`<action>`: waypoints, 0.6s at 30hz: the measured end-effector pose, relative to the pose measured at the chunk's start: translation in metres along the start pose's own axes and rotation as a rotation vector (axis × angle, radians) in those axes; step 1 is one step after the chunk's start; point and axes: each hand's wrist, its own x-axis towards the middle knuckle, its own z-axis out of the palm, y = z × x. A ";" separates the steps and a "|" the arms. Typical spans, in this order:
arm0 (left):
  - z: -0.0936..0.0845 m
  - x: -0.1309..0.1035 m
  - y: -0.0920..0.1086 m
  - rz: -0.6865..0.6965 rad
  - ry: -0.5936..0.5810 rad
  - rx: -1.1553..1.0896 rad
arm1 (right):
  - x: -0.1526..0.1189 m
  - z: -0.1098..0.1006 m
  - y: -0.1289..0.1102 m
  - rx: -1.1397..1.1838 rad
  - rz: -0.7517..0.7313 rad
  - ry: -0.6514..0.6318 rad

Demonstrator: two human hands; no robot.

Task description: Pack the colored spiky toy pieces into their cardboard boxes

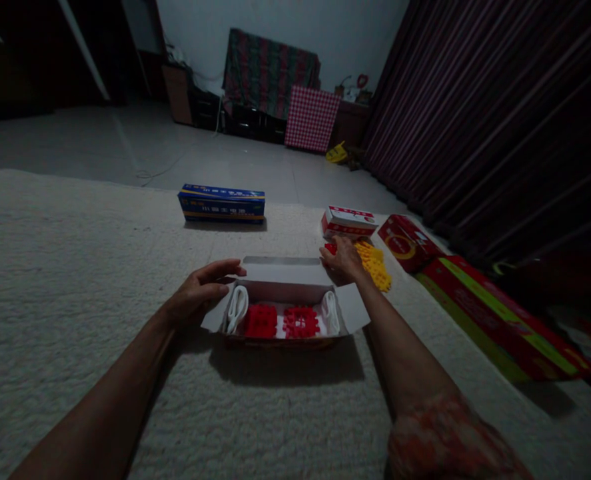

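An open cardboard box stands on the cream bedcover, its lid flap up and side flaps spread. Inside lie two red notched plastic pieces, one on the left and one on the right, between folded white padding at both ends. My left hand grips the box's back left corner, thumb and forefinger around the flap. Beyond the box's right side, my right hand has its fingers closed on another red plastic piece, mostly hidden by them. Yellow notched plastic pieces lie just right of that hand.
A blue battery carton lies at the back left. Behind my right hand is a small white and red box. Farther right are a dark red box and a long red and green carton. The bedcover ends before a tiled floor.
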 end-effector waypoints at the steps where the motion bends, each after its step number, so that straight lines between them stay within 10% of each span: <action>1: 0.000 0.000 0.000 -0.003 -0.004 0.000 | 0.001 0.001 -0.002 -0.007 0.036 -0.005; 18: 0.003 0.000 0.002 -0.016 0.008 -0.016 | -0.015 0.014 0.008 -0.070 -0.017 0.055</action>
